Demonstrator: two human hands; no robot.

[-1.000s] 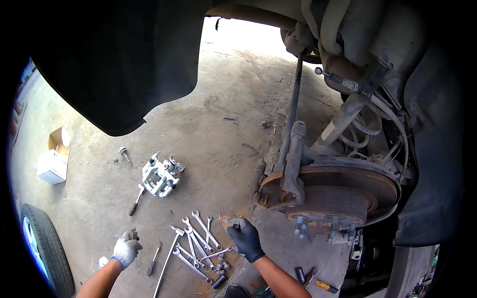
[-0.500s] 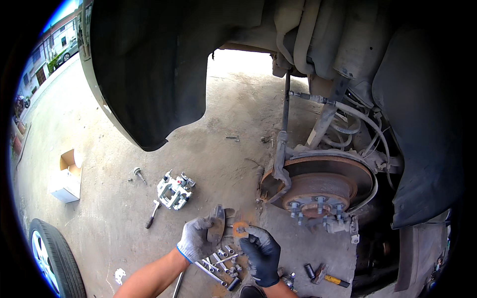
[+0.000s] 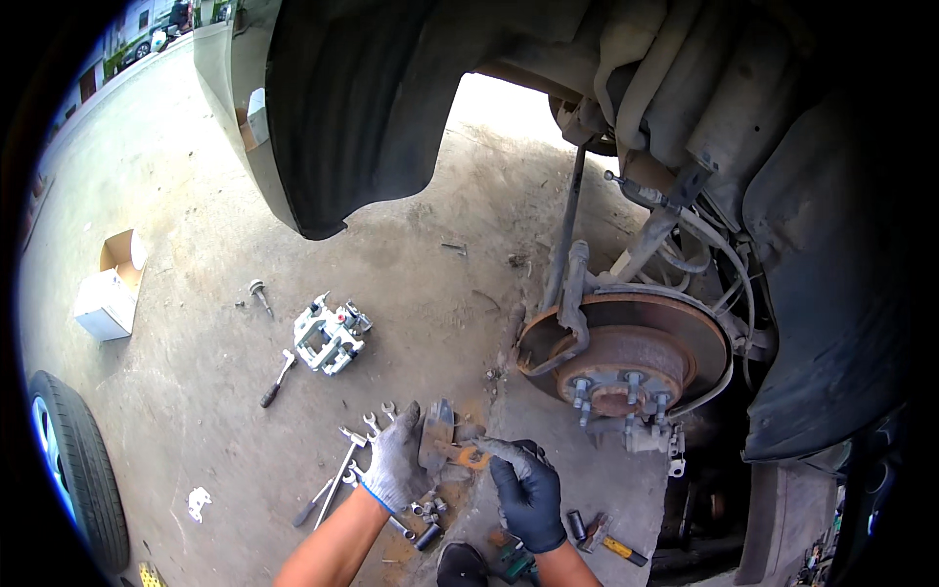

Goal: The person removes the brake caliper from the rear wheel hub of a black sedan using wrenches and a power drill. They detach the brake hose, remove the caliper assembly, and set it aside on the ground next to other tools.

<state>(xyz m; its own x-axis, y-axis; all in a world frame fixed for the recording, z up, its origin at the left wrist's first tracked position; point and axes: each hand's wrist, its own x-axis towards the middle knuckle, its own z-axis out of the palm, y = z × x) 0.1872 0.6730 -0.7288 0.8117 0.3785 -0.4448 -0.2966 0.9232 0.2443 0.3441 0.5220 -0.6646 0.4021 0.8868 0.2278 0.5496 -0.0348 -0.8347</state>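
Observation:
My left hand [image 3: 397, 468], in a pale knit glove with a blue cuff, grips a worn brake pad [image 3: 436, 430] upright by its edge. Beside the pad sits a flat, rust-orange metal piece [image 3: 471, 457], pinched at the fingertips of my right hand [image 3: 531, 497], which wears a black glove. Its inner end meets or overlaps the pad; which of the two I cannot tell. Beyond both hands to the right, a rusty brake disc [image 3: 636, 342] with bare wheel studs is mounted on the car's hub. A silver brake caliper [image 3: 333, 334] lies on the ground to the left.
A ratchet [image 3: 278, 380], several wrenches [image 3: 372, 423] and sockets [image 3: 427, 536] lie around my left forearm. A yellow-handled hammer [image 3: 623, 550] is at lower right. An open white box [image 3: 106, 305] and a wheel [image 3: 83, 479] stand at left. The dark wheel-arch liner [image 3: 362, 117] hangs above.
The view has shifted, so the ground items sit farther left and the wrenches show beyond my left hand. The rust-orange piece has turned and shows a longer shape reaching toward the pad.

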